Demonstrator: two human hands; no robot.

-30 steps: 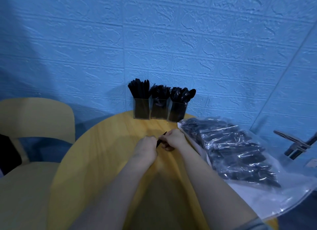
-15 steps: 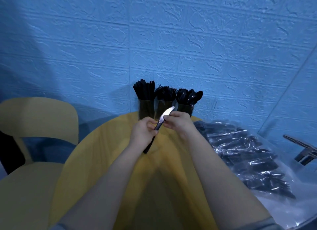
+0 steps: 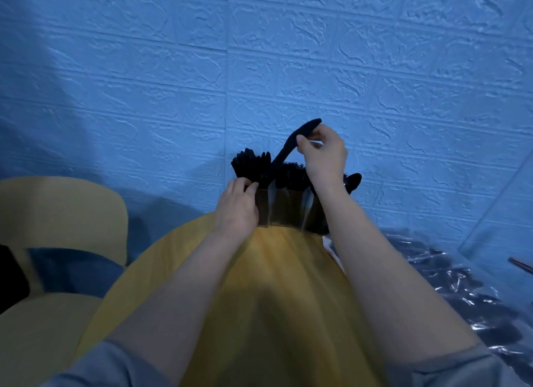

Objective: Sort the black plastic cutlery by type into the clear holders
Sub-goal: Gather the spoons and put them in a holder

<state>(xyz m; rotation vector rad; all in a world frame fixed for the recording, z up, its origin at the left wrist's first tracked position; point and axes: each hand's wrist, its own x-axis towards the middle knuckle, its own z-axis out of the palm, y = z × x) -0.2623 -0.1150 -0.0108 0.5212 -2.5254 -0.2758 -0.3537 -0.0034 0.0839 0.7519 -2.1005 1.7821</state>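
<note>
Black cutlery (image 3: 291, 147); yellow table (image 3: 277, 271); blue brick-embossed wall (image 3: 173, 69); chair (image 3: 57, 213) seemingly pale yellow.

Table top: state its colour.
Yellow table, shown in the head view.

Holders (image 3: 284, 209): centre frame, on the worktop's (image 3: 277, 271) far edge, against the wall (image 3: 259, 54).
Chair (image 3: 57, 213): lower left.
Bag (image 3: 467, 285): lower right, on worktop.

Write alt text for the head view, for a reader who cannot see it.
A person's right hand pinches a black plastic knife and lowers its handle toward the leftmost of three clear holders at the far edge of a round yellow table. The left hand grips that holder's side; bagged cutlery lies to the right.
</note>
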